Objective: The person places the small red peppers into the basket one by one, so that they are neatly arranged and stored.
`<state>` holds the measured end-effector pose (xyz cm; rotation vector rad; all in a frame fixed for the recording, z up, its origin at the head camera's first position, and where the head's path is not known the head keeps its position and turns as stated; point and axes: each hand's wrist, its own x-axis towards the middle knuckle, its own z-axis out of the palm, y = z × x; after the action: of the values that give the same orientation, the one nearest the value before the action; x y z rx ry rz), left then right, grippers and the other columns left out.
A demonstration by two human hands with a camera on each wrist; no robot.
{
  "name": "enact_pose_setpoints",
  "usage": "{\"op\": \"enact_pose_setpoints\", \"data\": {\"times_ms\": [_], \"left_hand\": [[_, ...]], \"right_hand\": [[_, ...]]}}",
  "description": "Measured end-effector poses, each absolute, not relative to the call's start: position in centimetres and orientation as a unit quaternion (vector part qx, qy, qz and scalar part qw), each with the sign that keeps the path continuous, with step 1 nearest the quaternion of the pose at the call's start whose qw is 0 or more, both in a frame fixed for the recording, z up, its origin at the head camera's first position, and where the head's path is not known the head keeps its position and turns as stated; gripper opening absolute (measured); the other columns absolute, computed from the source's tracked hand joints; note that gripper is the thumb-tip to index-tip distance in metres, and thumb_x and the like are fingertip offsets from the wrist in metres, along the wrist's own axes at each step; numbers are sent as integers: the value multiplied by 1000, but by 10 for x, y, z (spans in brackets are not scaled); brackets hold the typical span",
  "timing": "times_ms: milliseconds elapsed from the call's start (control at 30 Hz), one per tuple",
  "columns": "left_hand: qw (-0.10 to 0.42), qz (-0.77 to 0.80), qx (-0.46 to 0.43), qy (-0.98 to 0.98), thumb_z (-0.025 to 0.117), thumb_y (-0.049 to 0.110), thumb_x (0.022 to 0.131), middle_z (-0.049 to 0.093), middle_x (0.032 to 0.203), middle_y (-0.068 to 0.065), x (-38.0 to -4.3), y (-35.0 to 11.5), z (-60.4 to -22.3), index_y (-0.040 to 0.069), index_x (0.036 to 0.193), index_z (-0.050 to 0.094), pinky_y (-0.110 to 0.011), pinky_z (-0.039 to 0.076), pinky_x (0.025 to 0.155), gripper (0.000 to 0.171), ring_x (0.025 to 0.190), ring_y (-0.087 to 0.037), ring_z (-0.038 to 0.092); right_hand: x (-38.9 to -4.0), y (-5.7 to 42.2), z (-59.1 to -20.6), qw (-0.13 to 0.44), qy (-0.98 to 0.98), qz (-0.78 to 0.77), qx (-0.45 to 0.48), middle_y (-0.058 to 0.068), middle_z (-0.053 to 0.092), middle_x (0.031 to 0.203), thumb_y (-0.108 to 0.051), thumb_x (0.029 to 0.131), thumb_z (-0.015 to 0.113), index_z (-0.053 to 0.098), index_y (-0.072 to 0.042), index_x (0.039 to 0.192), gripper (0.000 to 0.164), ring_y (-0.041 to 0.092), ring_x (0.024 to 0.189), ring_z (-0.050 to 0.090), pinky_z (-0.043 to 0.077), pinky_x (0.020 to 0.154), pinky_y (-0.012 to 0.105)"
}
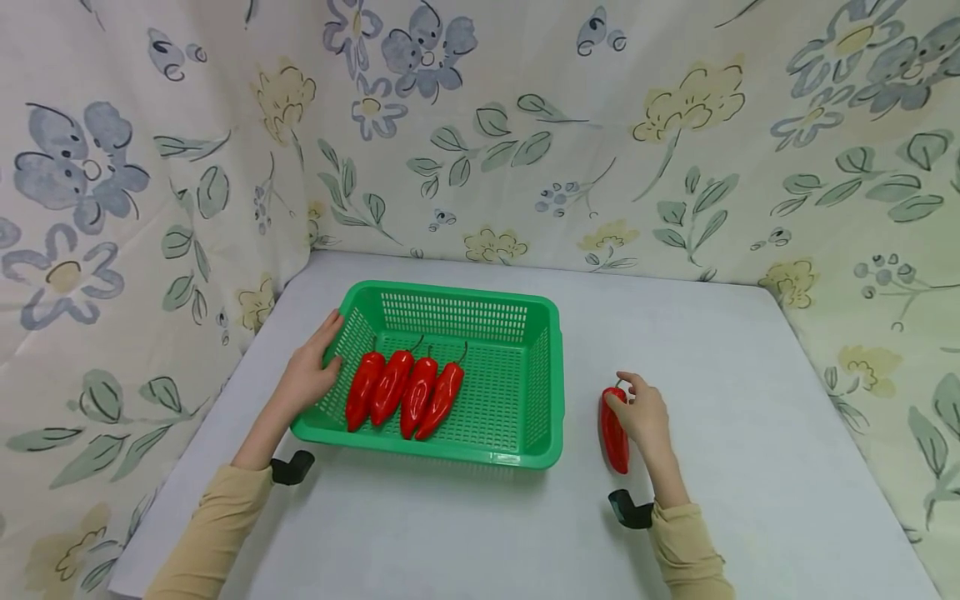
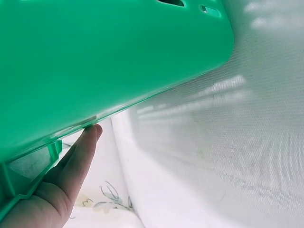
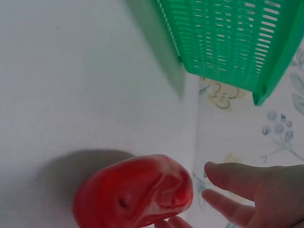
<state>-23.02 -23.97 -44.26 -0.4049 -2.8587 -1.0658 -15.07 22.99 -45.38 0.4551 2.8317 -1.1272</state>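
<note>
A green plastic basket [image 1: 450,454] stands on the white table, with several red peppers [image 1: 393,387] lying side by side in its left part. My left hand [image 1: 311,375] rests on the basket's left rim. Its fingers are straight, and in the left wrist view one fingertip [image 2: 92,130] touches the basket's edge. Right of the basket lies a single red pepper [image 1: 615,433], stem pointing away from me. Over its stem end is my right hand [image 1: 645,412], thumb and forefinger spread apart. In the right wrist view the thumb [image 3: 232,178] shows a gap from the pepper; some fingertips are partly hidden beside it.
The white table [image 1: 465,533] reaches back to a flower-patterned curtain [image 1: 480,192], which also hangs along the left and right sides. Dark wrist mounts [image 1: 292,467] sit at both cuffs. The basket's right wall [image 1: 555,383] stands between the lone pepper and the others.
</note>
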Motion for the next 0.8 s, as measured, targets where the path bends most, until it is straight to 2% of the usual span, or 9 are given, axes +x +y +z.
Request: {"op": "enact_pose_setpoints", "data": {"times_ms": [267,800], "left_hand": [[29,-348,-129,-928,48,-6,88,18,158,-16,-229,-240,-442,1,149,25,-60,24,112,65,142,-42,22],[23,-353,-129,-926,48,-6,89,16,159,-12,-230,-240,-443,2,149,24,-59,24,112,66,142,-41,21]], "right_hand": [[-151,225,-462,51,919,-355,163,35,47,125,-14,90,54,44,1,136,49,47,111,47,54,82,55],[-148,221,-469,31,923,-346,166,33,49,123,-14,90,56,45,1,135,49,47,109,48,54,81,57]]}}
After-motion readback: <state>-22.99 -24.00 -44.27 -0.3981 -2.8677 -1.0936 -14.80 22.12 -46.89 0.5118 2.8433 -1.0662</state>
